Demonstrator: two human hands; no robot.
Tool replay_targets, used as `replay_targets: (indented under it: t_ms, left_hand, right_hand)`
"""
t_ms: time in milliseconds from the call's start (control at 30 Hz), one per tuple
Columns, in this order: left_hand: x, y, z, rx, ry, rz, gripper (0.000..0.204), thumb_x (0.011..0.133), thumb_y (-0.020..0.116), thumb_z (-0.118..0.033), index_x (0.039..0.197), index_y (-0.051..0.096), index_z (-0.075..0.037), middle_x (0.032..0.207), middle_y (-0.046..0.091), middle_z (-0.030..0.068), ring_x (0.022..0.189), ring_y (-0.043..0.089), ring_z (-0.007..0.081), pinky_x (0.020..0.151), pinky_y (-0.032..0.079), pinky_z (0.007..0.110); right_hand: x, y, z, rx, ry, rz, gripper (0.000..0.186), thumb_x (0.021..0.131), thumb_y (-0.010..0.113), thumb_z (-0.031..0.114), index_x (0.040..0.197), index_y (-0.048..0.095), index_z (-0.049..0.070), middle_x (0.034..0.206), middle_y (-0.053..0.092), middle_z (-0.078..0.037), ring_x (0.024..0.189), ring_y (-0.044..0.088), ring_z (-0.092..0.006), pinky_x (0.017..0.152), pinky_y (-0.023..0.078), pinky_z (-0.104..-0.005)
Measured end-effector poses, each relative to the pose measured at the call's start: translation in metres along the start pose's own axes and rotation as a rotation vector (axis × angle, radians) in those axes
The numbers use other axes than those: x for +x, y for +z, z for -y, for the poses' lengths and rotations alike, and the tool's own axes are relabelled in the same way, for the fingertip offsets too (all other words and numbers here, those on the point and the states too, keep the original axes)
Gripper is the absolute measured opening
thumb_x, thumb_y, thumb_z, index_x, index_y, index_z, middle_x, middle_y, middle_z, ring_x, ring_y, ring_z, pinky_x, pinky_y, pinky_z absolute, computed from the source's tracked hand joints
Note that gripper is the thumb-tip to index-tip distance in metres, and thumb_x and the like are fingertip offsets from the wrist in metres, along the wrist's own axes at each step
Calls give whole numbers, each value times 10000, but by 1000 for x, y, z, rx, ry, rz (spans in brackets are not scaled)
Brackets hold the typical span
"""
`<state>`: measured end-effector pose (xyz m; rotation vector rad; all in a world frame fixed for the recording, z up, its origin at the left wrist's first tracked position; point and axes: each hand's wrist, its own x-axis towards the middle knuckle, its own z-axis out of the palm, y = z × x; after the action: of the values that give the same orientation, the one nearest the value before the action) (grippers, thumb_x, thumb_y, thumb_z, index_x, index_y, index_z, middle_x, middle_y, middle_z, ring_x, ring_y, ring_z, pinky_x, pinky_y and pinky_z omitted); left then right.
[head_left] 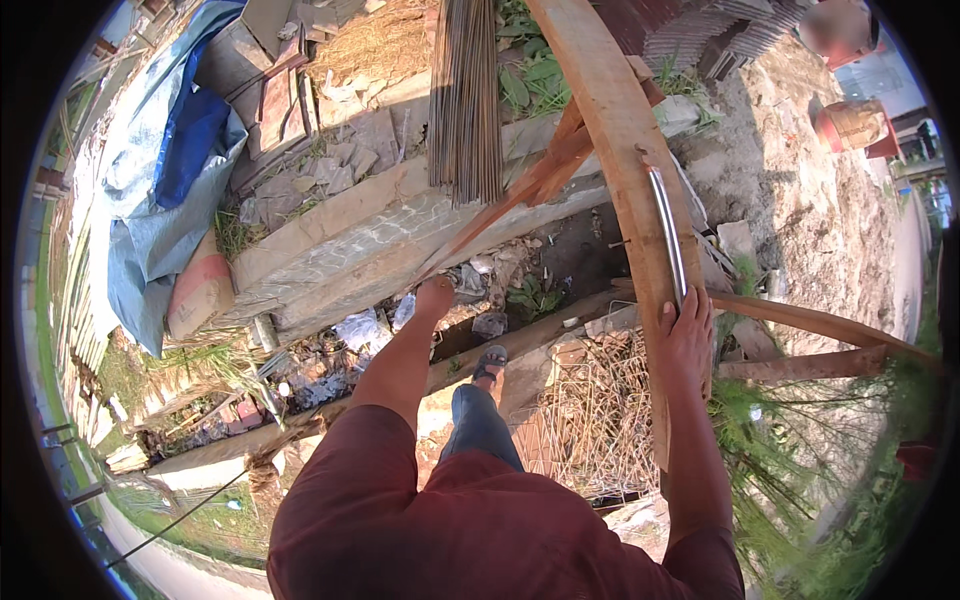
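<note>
The right hand (pixel 686 335), flat on the beam (pixel 612 120), seems to steady the tube (pixel 667 235), which should next stay still; left of the beam, I can't tell the left hand's (pixel 435 297) grip.

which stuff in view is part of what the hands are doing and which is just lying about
Apparently in use:
long light-brown wooden plank, under the right hand
straight shiny silver metal bar, along the plank near the right fingertips
perhaps the reddish-brown timber strip, lower end by the left hand

Seemingly lying about:
bundle of thin rusty metal rods
crumpled blue plastic sheet
tangled pile of bent brownish rods
</note>
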<state>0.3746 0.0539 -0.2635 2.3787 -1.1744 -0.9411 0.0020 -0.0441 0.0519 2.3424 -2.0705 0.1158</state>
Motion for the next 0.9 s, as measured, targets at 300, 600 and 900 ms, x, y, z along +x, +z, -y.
replay_targets:
  t_ms: [300, 600, 900]
  left_hand:
    - [196, -1, -78, -133, -19, -393, 247, 842, 564, -241, 968, 660, -52, 903, 668, 202, 854, 637, 380, 768, 494, 460]
    - [266, 14, -41, -184, -399, -455, 299, 842, 572, -288, 966, 630, -22, 957, 653, 222, 916, 621, 388, 800, 480, 470]
    - [257, -11, -69, 46, -242, -442, 299, 847, 584, -314, 945, 599, -32, 955, 650, 197, 900, 628, 379, 780, 497, 466]
  right_hand:
    - [8, 21, -19, 37, -32, 35, 482, 976, 404, 298, 1304, 370, -52, 1355, 360, -280, 1237, 377, -451, 1019, 318, -493]
    - [16, 22, -11, 50, -33, 43, 522, 988, 344, 351, 1309, 368, -61, 1340, 359, -294, 1225, 388, -449, 1003, 321, -495]
    - [16, 19, -13, 21, 5, 73, 525, 979, 361, 342, 1299, 371, -74, 1338, 360, -294, 1212, 394, -453, 1007, 312, -502]
